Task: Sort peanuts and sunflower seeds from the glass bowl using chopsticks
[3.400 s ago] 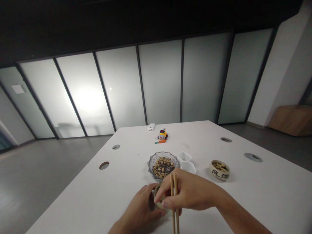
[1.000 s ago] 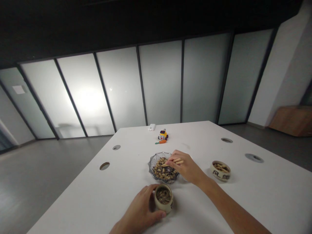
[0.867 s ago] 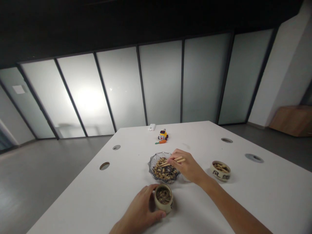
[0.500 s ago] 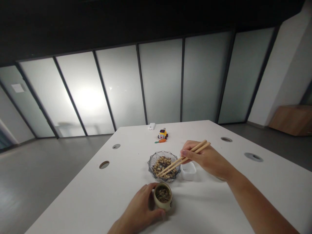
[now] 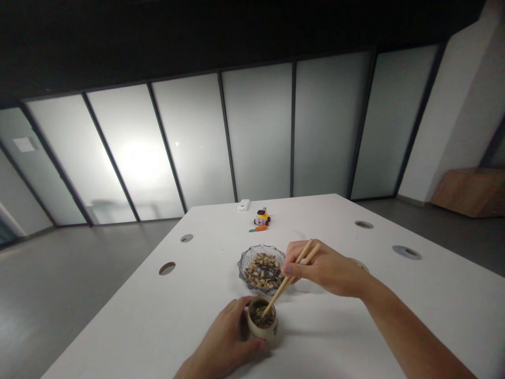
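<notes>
My left hand (image 5: 226,342) is wrapped round a small beige ceramic cup (image 5: 261,322) of dark seeds at the near edge of the white table (image 5: 189,310). My right hand (image 5: 325,268) pinches a pair of wooden chopsticks (image 5: 287,281). Their tips reach down into the cup's mouth. Just behind the cup stands a glass bowl (image 5: 261,267) filled with mixed pale nuts and dark seeds.
A second small ceramic bowl (image 5: 361,265) shows only as a rim behind my right hand. Farther back lie a yellow toy with an orange carrot (image 5: 261,220) and a white box (image 5: 244,205). Round cable holes (image 5: 167,268) dot the table. Frosted glass panels stand behind.
My right hand drew the chopsticks out of the glass bowl, lifted them, then swung their tips down into the cup. The left hand kept its grip on the cup.
</notes>
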Tool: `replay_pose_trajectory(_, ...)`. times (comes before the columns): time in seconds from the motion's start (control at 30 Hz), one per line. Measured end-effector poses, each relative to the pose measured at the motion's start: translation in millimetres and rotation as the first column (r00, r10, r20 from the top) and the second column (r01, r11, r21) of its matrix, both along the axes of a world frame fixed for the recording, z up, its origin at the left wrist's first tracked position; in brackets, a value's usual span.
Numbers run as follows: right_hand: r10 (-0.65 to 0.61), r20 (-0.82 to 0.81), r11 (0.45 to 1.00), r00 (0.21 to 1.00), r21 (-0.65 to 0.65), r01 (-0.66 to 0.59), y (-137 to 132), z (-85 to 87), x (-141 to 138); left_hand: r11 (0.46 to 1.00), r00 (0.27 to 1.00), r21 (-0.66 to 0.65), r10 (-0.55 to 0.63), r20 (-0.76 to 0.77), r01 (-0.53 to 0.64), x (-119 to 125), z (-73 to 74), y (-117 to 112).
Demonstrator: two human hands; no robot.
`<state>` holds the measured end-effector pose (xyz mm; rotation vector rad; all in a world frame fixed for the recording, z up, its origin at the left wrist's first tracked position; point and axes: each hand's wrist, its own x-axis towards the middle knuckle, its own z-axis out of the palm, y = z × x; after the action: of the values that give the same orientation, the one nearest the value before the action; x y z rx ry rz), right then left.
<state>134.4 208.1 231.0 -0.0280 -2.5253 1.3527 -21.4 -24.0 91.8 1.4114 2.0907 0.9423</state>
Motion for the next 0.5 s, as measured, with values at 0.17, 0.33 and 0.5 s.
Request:
replay_pose_trajectory(0.17, -0.015, -0.009, 1.0, 1.0, 0.002, 0.015, -1.3, 1.2, -0.4, 1.0, 1.0, 0.019, 0.014, 0.006, -0.014, -2.7, -3.9, -1.0)
replay_pose_trajectory(0.33, -0.064, -0.134, 0.998, 0.989, 0.002, 0.064, 2.6, -0.3, -3.2, 0.999, 0.999, 0.035, 0.016, 0.05, -0.018, -6.1, -9.9, 0.3)
replay_pose_trajectory(0.5, -0.244, -0.341, 0.958, 0.908, 0.061, 0.281, 6.4, -20.1, -18.4, 0.998, 0.999, 0.067, -0.002, 0.053, -0.002, -5.9, -9.8, 1.5)
